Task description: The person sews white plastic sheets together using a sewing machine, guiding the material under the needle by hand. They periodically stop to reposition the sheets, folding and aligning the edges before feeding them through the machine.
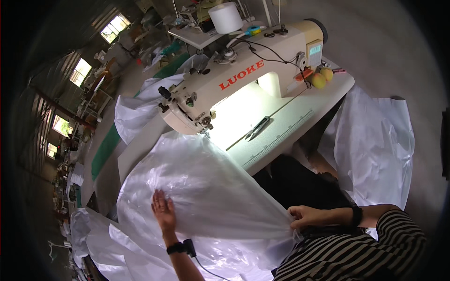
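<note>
A large sheet of shiny white plastic-like fabric point(201, 178) drapes from the sewing machine point(239, 70) down over my lap. Its far edge lies under the needle area, where a lamp lights the bed. My left hand point(164, 210) rests flat on the sheet with its fingers stretched out. At the sheet's right edge, near my body, my right hand point(304, 217) pinches the fabric between thumb and fingers. A pair of thread snips point(258, 128) lies on the machine table point(281, 136), right of the needle.
Two yellowish fruits point(322, 78) sit at the table's right end. Behind the machine stands a white thread cone point(225, 18). More white fabric point(375, 145) hangs at the right, and another bunched piece point(136, 114) lies beyond the machine's left end. A cable trails from my left wrist.
</note>
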Available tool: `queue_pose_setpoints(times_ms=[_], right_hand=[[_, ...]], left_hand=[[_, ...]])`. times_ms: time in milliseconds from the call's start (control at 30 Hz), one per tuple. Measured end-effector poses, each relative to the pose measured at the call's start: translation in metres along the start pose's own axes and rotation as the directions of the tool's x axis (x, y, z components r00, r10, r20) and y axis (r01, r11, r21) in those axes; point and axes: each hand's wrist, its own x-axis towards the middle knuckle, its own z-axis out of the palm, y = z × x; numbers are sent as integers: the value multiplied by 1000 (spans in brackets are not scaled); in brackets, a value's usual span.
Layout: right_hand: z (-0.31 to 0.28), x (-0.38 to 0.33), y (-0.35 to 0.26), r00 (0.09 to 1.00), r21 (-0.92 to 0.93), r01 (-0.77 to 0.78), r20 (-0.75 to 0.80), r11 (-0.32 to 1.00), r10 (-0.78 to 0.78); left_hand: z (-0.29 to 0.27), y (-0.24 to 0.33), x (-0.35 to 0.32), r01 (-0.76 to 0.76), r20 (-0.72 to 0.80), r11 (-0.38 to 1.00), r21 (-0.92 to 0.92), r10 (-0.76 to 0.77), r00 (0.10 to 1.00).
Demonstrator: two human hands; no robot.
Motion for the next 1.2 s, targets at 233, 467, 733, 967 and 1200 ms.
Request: queue_pose_setpoints(times_ms=[233,467,733,967,1200], right_hand=[[2,8,-20,994,-74,111,28,991,-109],[-11,-4,-18,967,-490,197,-47,849,-252],[13,-7,-26,945,-510,222,-99,831,-313],[14,-18,-24,838,-713,297,-125,635,-532],[12,-14,-30,832,-821,275,-58,501,-552]], left_hand=[[-51,85,-17,64,-29,934,-351,-79,996],[-65,223,-94,-216,343,955,-205,276,898],[-88,189,-75,209,380,883,-421,-37,924],[10,69,-54,270,-3,941,204,-275,961],[-39,70,-35,472,147,880,53,-474,868]])
